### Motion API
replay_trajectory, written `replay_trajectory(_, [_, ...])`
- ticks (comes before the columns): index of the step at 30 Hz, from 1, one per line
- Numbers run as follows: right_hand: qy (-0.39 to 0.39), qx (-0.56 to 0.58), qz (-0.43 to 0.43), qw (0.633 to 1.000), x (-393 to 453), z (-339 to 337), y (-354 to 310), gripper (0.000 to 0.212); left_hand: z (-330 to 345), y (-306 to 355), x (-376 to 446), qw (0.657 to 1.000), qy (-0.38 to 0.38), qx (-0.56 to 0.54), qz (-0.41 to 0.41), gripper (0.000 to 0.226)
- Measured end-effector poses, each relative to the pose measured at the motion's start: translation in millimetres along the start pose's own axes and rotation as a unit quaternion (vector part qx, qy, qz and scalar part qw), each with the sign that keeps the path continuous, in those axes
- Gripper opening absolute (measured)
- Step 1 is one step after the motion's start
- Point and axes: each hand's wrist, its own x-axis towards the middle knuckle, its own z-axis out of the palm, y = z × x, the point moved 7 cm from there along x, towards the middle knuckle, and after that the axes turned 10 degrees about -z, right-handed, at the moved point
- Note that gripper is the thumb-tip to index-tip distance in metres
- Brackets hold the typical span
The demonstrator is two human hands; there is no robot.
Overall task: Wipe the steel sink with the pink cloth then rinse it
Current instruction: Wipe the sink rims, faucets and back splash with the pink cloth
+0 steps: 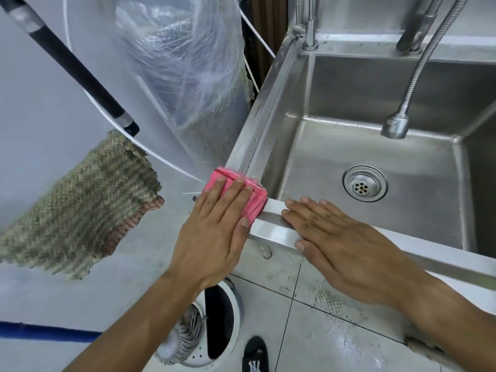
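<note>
The steel sink [271, 232] fills the right half of the view, with a round drain [364, 183] in its basin. A folded pink cloth [256, 200] lies on the sink's near left corner. My left hand [214, 229] presses flat on the cloth with straight fingers. Just right of it, my right hand [341, 248] rests flat on the front rim, fingers straight and pointing left toward the cloth. A pull-out spray head [395, 127] hangs on a flexible hose over the basin.
A second tap [310, 28] stands at the sink's back left corner. Left of the sink are a plastic-wrapped bundle [185, 76], a dark pole [77, 68] and a hanging woven cloth [77, 208]. Below, a mop bucket [209, 326] and a shoe [255, 355] stand on the tiled floor.
</note>
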Motion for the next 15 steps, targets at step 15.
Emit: replay_trajectory(15, [0.022,-0.02,0.059,0.998,23.4,0.9,-5.7,0.058,3.6,-8.3,36.5,0.998,-0.063,-0.018,0.011,0.057])
